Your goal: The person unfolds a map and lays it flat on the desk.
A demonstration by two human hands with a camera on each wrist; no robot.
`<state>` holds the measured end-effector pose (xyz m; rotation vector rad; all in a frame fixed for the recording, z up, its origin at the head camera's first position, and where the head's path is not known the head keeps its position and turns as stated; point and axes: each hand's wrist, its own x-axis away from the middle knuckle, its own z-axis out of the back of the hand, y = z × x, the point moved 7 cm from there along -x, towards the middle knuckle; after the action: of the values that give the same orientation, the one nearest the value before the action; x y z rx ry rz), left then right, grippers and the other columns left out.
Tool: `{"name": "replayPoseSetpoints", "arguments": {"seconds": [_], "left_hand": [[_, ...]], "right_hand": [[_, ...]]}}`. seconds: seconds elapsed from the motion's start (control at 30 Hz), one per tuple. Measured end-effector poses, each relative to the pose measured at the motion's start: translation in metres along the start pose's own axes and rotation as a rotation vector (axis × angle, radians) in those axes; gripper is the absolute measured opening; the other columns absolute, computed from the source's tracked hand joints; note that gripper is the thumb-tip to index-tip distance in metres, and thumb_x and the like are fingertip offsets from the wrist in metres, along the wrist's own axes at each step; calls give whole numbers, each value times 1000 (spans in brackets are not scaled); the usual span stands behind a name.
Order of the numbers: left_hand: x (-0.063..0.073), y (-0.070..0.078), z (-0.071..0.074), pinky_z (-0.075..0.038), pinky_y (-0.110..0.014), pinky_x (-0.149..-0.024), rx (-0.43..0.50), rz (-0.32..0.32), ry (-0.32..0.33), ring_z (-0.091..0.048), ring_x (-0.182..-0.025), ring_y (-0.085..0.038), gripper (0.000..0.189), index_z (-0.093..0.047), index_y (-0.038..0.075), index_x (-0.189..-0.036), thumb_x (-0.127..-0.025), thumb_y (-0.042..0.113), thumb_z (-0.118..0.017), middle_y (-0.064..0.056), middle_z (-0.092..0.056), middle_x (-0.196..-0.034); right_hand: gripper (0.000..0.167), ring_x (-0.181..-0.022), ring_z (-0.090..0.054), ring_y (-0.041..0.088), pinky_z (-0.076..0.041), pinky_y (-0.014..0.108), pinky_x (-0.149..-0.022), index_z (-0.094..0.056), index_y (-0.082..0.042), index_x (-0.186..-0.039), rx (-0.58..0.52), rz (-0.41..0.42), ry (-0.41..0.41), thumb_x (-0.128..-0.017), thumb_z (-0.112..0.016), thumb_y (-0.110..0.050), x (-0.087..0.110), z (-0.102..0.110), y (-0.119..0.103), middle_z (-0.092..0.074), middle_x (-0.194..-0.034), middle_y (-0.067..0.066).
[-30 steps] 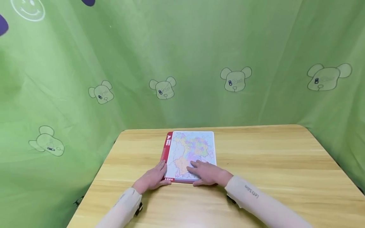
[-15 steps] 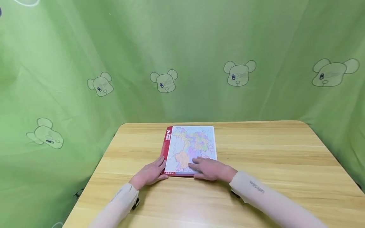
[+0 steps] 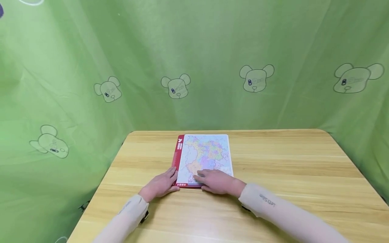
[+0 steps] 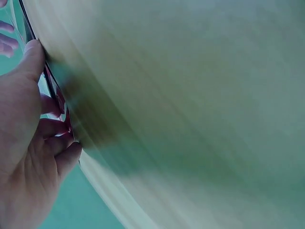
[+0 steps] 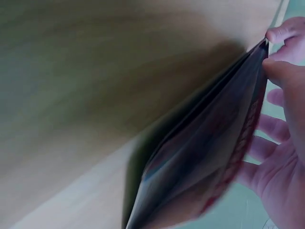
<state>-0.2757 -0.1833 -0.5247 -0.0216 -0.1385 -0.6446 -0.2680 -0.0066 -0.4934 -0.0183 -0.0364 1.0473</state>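
Observation:
A map board (image 3: 189, 152), pale blue with pastel regions, lies on the table with a red printed border (image 3: 177, 155) along its left side. My left hand (image 3: 161, 183) holds the near left corner, thumb at the near edge and fingers on the red border. In the left wrist view the left fingers (image 4: 55, 126) bend against the edge. My right hand (image 3: 218, 182) holds the near right part, fingers over the map and thumb at the near edge. Dark layers of the map board (image 5: 200, 143) stand slightly apart in the right wrist view. The right palm hides its near right corner.
The wooden table (image 3: 288, 162) extends to both sides of the map and in front of it. Green fabric (image 3: 212, 108) printed with mouse-like heads hangs behind and at the sides. A small dark object (image 3: 84, 206) shows beyond the table's left edge.
My head view has tilted down slightly, so everything sits higher up then steadies. The right hand has shifted a little left along the near edge. The left hand keeps its place on the corner.

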Motion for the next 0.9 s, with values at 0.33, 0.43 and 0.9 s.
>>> {"name": "replayPoseSetpoints", "arguments": {"seconds": [0.33,0.43,0.9], "left_hand": [[-2,2,1,-32,-42,-108,-33,-38,5,-28,-136,-36,69,-37,-4,-142,-96,46,-48,-25,-29,-148],[0,1,2,-32,-42,-108,-38,-35,3,-28,-136,-36,70,-35,-4,-143,-95,46,-48,-25,-28,-148],[2,3,3,-32,-42,-108,-14,-40,45,-29,-136,-37,68,-36,-4,-143,-97,45,-46,-27,-30,-147]], "right_hand": [[45,-115,-55,27,-55,39,-80,-42,-24,-144,161,19,-4,-100,-46,-16,2,-2,-7,-51,-136,11],[47,-115,-56,27,-56,38,-77,-42,-23,-145,194,30,17,-99,-47,-14,4,1,-9,-51,-136,11],[55,-111,-57,29,-56,43,-74,-39,-22,-145,382,88,108,-94,-55,-9,14,30,-10,-52,-135,8]]}}
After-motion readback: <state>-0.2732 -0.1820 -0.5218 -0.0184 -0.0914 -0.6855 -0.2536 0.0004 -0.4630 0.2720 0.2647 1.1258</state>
